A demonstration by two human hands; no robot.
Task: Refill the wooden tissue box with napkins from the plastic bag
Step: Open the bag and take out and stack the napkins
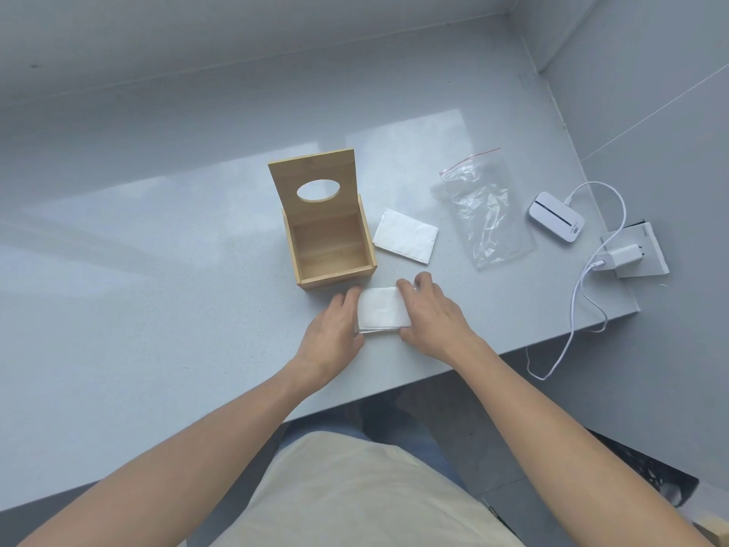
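The wooden tissue box (305, 266) stands on the grey counter with its lid (315, 175) swung up, the oval slot showing, and its inside bare. Just in front of it lies a white napkin stack (382, 309), pressed between my left hand (333, 329) on its left edge and my right hand (428, 313) on its right edge. A second white napkin stack (405, 235) rests flat to the right of the box. The clear plastic bag (485, 215) with a red zip strip lies further right, looking empty.
A white pocket device (555, 217) with a cable (580, 294) runs to a white charger plugged into a socket block (635, 254) at the counter's right end. The counter edge (434, 377) runs diagonally close behind my wrists. A wall corner rises at the far right.
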